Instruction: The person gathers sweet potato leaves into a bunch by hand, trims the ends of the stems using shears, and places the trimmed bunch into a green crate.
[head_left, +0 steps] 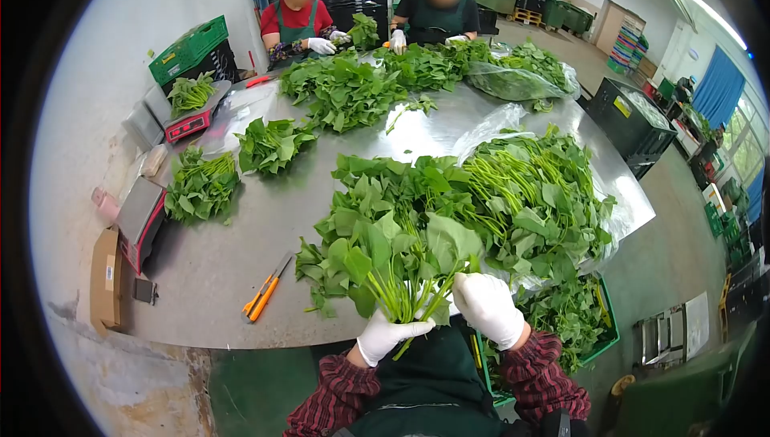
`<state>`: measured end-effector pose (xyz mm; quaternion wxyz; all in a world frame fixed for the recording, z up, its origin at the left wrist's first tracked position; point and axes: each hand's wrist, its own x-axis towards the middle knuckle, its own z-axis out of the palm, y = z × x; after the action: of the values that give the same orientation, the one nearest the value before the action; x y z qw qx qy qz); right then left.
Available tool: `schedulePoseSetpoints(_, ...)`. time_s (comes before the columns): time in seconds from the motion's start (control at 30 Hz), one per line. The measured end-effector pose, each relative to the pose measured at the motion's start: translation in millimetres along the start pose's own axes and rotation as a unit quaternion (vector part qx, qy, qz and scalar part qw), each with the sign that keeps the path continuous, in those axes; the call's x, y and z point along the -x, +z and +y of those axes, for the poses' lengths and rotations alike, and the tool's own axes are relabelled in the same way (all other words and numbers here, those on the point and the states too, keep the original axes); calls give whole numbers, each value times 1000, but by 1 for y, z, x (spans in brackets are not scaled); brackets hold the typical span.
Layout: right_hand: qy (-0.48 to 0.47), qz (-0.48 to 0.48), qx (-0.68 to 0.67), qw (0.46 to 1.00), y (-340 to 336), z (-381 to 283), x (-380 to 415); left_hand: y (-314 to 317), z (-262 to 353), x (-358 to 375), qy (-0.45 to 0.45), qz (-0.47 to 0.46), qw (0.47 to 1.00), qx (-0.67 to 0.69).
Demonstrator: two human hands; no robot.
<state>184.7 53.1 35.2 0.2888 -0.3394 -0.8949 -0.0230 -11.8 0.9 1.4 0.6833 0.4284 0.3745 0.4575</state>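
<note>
My left hand (391, 337), in a white glove, is closed round the lower stems of a bunch of leafy greens (395, 265) at the table's front edge. The bunch stands upright, leaves up, with a few stem ends poking out below the fist. Just to its right is my right hand (489, 309), also gloved, its fingers pinched at a leafy stem beside the bunch. Behind both hands spreads a large heap of the same greens (513, 196), partly on clear plastic. An orange-handled knife (265, 297) lies on the metal table (200, 277) to the left.
Two small bunches (273, 147) (200, 184) lie at left near a red scale (142, 224). Another scale (192, 120) carries a bunch. Two co-workers (301, 20) (437, 12) stand across the table behind more greens (353, 88). A green crate (605, 317) of greens sits below right.
</note>
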Motion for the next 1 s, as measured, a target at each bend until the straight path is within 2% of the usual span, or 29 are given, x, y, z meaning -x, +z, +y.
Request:
schedulePoseSetpoints(0.03,12,48,3,999,2,-1,0,-1,-2,-2,-11,13,1000,-12)
schedulePoseSetpoints(0.07,12,48,3,999,4,3,1,-2,-4,-2,-22,27,999,-23)
schedulePoseSetpoints(0.13,125,165,86,975,5,18,2,0,-3,0,-26,40,999,1)
schedulePoseSetpoints(0.17,150,232,104,956,-6,31,-1,1,-2,1,-30,53,998,24)
schedulePoseSetpoints(0.2,174,299,119,931,-19,45,0,0,1,2,-30,55,998,22)
schedulePoseSetpoints(0.27,334,405,62,849,-43,70,18,-4,5,5,-64,100,993,21)
schedulePoseSetpoints(0.33,381,515,73,765,-72,82,24,-14,0,4,-38,89,995,-7)
schedulePoseSetpoints(0.37,416,516,61,746,-83,87,32,-20,-6,1,24,83,996,11)
schedulePoseSetpoints(0.43,487,508,18,710,-90,86,37,-18,2,-3,121,80,989,41)
schedulePoseSetpoints(0.47,487,509,22,710,-82,89,43,-12,6,0,77,152,978,121)
schedulePoseSetpoints(0.53,349,317,96,876,-47,100,60,-17,12,3,74,172,966,178)
schedulePoseSetpoints(0.57,333,250,51,908,-31,91,53,-30,5,1,119,152,970,151)
schedulePoseSetpoints(0.6,314,182,5,932,-9,79,42,-35,6,1,125,128,965,194)
schedulePoseSetpoints(0.63,297,115,14,948,31,80,46,-37,6,0,138,123,949,254)
schedulePoseSetpoints(0.67,362,60,-98,925,51,62,36,-38,6,-1,151,119,930,313)
schedulePoseSetpoints(0.73,337,-19,-37,941,88,36,19,-37,10,4,157,144,932,294)
schedulePoseSetpoints(0.8,321,-94,14,942,125,39,19,-39,10,8,162,169,932,276)
schedulePoseSetpoints(0.93,312,-84,27,946,137,49,14,-54,5,12,164,171,928,288)
schedulePoseSetpoints(1.0,311,23,-93,945,115,45,10,-55,4,12,161,172,928,290)
